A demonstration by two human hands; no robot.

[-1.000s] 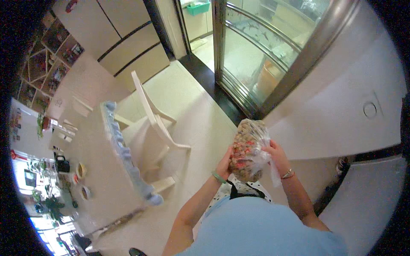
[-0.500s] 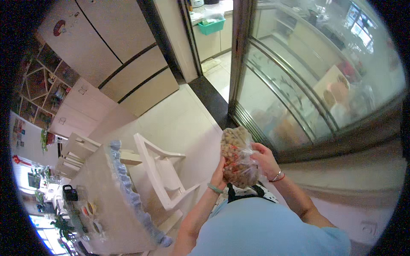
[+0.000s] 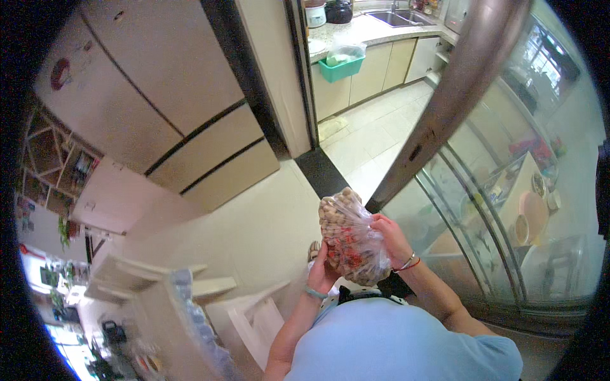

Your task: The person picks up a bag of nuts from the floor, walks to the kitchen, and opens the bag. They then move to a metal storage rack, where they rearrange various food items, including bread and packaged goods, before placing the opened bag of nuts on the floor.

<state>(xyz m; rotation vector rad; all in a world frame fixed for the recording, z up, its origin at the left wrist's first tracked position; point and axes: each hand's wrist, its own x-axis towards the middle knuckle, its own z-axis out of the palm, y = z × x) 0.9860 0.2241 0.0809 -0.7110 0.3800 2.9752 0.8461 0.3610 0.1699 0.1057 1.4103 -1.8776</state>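
A clear plastic bag (image 3: pixel 348 236) filled with tan, nut-like pieces, seemingly unshelled peanuts, is held in front of my waist. Red print shows on its side. My left hand (image 3: pixel 323 274) wraps the lower left of the bag, thumb pointing up along it. On the other side, my right hand (image 3: pixel 392 241) grips the gathered, crinkled plastic. The fingers beneath the bag are hidden. Just beyond the bag lie the dark door threshold (image 3: pixel 319 174) and the edge of a sliding glass door (image 3: pixel 438 111).
Through the doorway are kitchen cabinets (image 3: pixel 367 73), a sink (image 3: pixel 399 18) and a hanging teal bin (image 3: pixel 342 68). A large refrigerator (image 3: pixel 159 76) stands at the left. A white chair (image 3: pixel 259 320) and a table with a blue ruffled cloth (image 3: pixel 197 317) are at the lower left.
I have moved toward the kitchen doorway, so more of the kitchen shows and the chair and table have slid lower. Both hands keep hold of the bag.
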